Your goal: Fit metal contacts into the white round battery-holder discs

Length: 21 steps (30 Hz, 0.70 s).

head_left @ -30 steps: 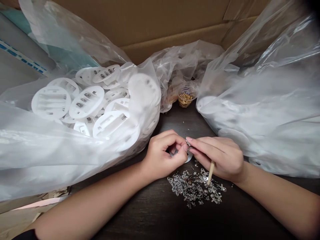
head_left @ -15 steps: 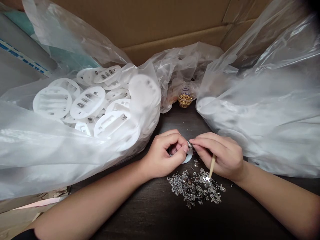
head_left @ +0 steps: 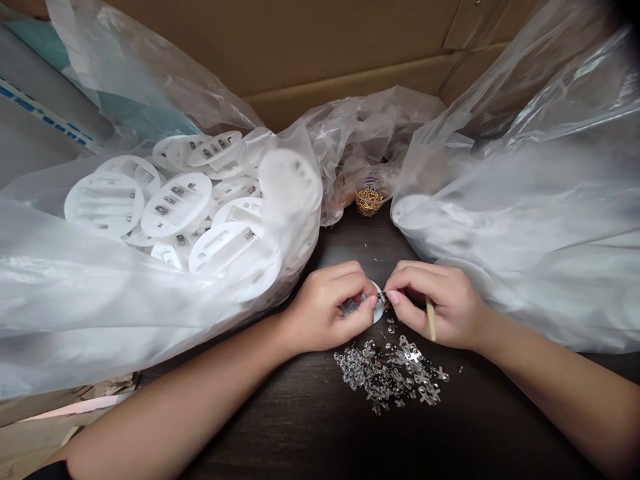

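My left hand point(head_left: 334, 308) is closed, thumb and forefinger pinched at a small metal contact piece point(head_left: 383, 300). From the other side the fingertips of my right hand point(head_left: 443, 303) also pinch at this piece; what looks like a tiny coil shows on it. A thin wooden stick point(head_left: 431, 320) is tucked in my right hand, its lower end sticking out below the palm. Under the left fingers lies a white round plastic disc point(head_left: 379, 315), mostly covered. Just below both hands is a pile of small shiny metal contact pieces point(head_left: 375, 377), some cross-shaped.
On the left an open plastic bag point(head_left: 150, 320) holds white discs point(head_left: 105, 203) with metal contacts. Another plastic bag point(head_left: 540, 253) stands on the right. A clear cup point(head_left: 371, 195) with gold-coloured small parts sits behind the hands. Cardboard point(head_left: 340, 47) walls the back of the dark table point(head_left: 280, 420).
My right hand has turned slightly, and the wooden stick's tip has lifted off the metal pile. The fingertips of both hands have shifted a little around the small piece.
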Tool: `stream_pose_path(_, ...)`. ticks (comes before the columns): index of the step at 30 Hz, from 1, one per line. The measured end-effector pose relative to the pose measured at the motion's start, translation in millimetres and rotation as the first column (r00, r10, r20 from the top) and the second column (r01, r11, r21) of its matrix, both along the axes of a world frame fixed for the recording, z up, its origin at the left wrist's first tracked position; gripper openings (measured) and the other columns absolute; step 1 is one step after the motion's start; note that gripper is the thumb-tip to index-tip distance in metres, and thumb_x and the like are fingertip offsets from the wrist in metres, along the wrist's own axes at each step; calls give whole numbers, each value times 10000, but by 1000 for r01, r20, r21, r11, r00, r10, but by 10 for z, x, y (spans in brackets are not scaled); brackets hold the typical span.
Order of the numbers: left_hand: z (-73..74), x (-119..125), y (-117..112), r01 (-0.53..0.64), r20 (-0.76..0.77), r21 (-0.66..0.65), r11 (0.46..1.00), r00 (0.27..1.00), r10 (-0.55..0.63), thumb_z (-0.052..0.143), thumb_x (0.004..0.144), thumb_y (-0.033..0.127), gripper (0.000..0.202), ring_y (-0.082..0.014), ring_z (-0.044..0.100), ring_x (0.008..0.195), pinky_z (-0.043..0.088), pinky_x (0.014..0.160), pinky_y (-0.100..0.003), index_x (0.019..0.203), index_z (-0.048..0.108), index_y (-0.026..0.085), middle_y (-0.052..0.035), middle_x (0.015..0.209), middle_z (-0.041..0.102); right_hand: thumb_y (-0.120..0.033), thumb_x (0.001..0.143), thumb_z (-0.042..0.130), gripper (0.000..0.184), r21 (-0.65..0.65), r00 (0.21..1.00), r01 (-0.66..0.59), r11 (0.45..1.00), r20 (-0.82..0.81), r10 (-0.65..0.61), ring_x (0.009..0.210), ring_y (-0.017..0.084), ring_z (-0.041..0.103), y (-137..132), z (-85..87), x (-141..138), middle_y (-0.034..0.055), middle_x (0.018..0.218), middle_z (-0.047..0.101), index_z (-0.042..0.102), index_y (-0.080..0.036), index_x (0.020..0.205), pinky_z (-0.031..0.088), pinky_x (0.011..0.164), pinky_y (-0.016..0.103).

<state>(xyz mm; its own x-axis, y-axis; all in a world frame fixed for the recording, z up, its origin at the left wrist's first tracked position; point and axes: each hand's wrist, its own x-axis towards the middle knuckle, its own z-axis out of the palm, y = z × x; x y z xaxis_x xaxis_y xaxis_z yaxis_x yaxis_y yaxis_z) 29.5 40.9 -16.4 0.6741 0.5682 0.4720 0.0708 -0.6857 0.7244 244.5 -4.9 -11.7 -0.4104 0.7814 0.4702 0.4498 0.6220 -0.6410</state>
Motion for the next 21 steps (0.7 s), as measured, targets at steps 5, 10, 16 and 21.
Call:
stream_pose_path(5,25,3,-8,-57,14,-44,997,998,58,622,878,144,50,-107,521,672,409,609,-236,829,632,146,-12,738,564,-86,895,590,82,19,996,26,999,81,-27,608,87,467,-16,72,-16,-15,737,533,596,-168,904,376,556,237)
stream_pose_path(10,27,7,-38,-68,38,-67,995,997,71,623,897,148,59,-116,533,707,431,642,-249,840,616,136,-30,772,580,-74,883,586,90,-3,994,35,999,106,-35,607,85,452,-57,105,-41,-16,730,522,582,-164,880,365,562,245)
stream_pose_path(16,22,0,-69,-63,36,-54,997,997,65,611,920,156,23,-135,561,785,456,709,-270,904,597,147,-47,856,608,-57,884,594,105,-30,997,63,998,44,-61,616,72,467,-114,94,-95,-22,732,519,583,-161,886,380,578,224)
stream_pose_path(21,27,0,-84,-84,30,-33,996,996,85,597,935,147,22,-140,565,793,458,724,-277,913,601,148,-45,847,614,-64,885,602,95,18,989,147,989,-15,-147,609,72,460,-135,46,-187,-12,724,527,584,-155,865,378,561,221)
